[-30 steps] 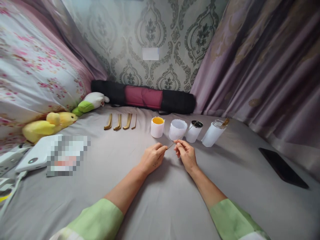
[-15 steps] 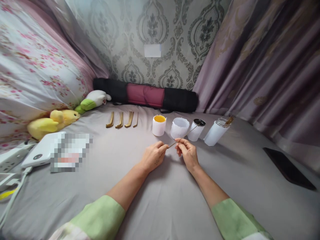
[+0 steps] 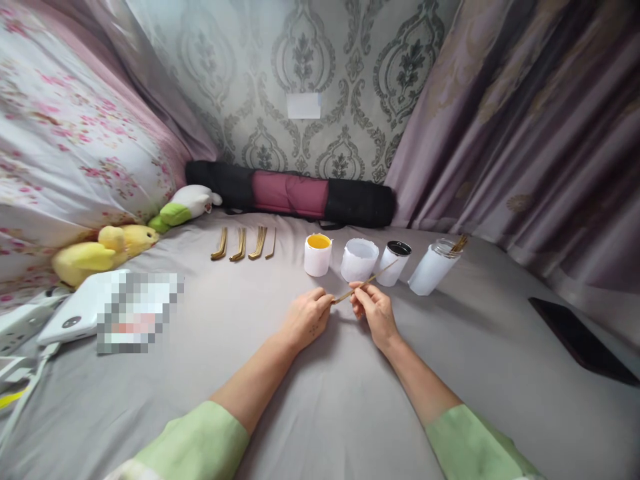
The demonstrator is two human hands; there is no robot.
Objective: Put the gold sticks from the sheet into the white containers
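Item: thin stick [image 3: 377, 274], held low over the grey sheet [image 3: 320, 400], just in front of the white cup [image 3: 359, 260].
Left hand [image 3: 306, 319]: fingertips closed on the stick's near end.
Right hand [image 3: 374, 308]: pinched shut on it just beside the left.
Handling: keep your two pinches close together and press gently, or it may snap.
Writing: none legible; one patch [image 3: 131, 313] at the left is blurred.
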